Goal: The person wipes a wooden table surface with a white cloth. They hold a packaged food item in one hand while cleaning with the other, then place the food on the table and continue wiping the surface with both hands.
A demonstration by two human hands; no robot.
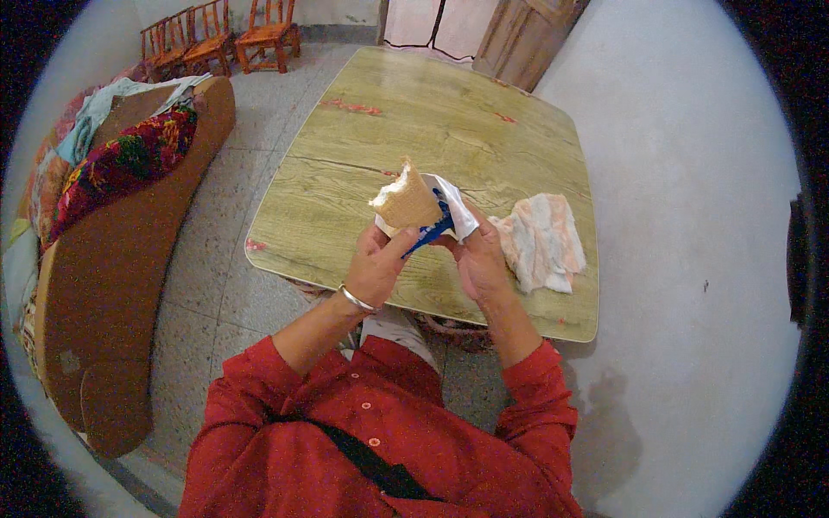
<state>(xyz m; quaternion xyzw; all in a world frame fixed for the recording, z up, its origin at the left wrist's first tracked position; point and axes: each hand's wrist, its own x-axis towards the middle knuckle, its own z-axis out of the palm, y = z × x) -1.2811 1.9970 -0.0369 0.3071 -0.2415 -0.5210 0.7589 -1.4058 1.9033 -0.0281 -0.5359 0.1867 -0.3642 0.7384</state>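
Note:
A tan bread slice [409,200] with a ragged, white, bitten-looking edge is held up over the near part of the table. It sits partly in an opened blue and white wrapper [455,210]. My left hand [380,262], with a silver bangle on its wrist, pinches the slice and wrapper at their lower edge, thumb on top. Closed on the wrapper's right side is my right hand [480,262]; some of its fingers are hidden behind the wrapper. Just right of that hand, a crumpled white and peach cloth [542,243] lies on the table.
The wood-patterned table [414,112] has rounded corners. A brown sofa [121,285] with a red patterned cushion [129,168] and loose cloths stands at left. Wooden chairs [266,36] are at the far left; a pale wall [682,190] rises at right.

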